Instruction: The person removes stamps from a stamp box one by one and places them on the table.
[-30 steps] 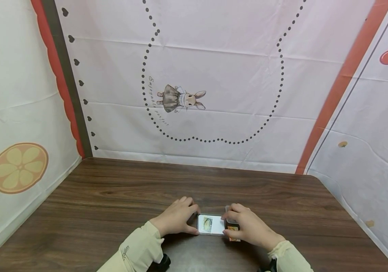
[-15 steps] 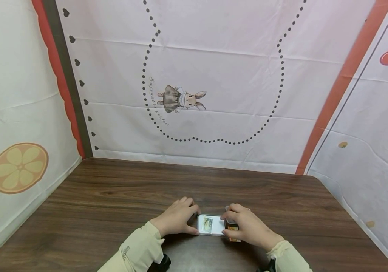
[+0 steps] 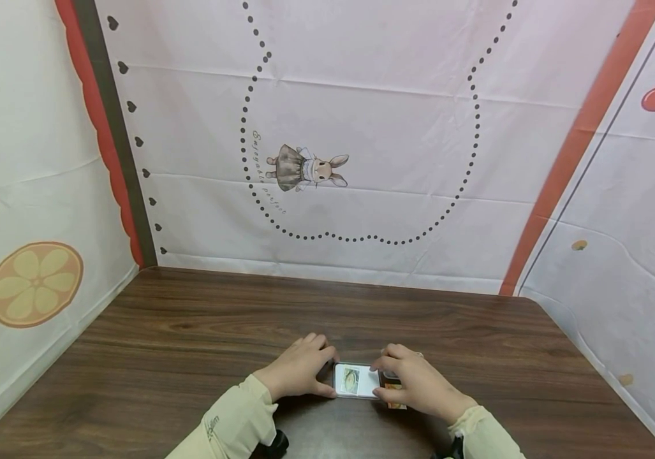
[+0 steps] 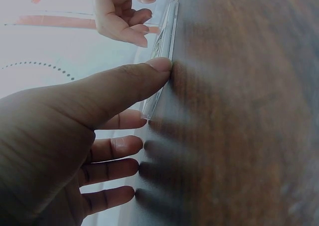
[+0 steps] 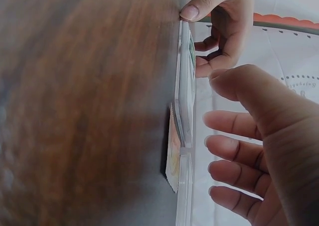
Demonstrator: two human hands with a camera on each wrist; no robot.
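A flat, clear-edged case (image 3: 368, 384) with a white face lies on the table. A small green and yellow picture (image 3: 351, 380) shows on its left half. My left hand (image 3: 298, 368) pinches its left end, thumb at the near corner and forefinger at the far one. My right hand (image 3: 419, 382) is spread over the right end, fingers loosely bent; the right wrist view shows a gap between its fingertips and the case. Partly hidden below this hand is an orange-printed card (image 5: 173, 166) with a jagged edge. Beside it is a second clear plate (image 5: 184, 198).
The brown wood-grain table (image 3: 206, 319) reaches away to a printed white cloth (image 3: 396, 159) hung behind it. More printed cloth (image 3: 620, 274) hangs along the right side and the left side.
My right hand has shifted slightly left over the right end of the case. The left hand keeps its place, and the case has hardly moved.
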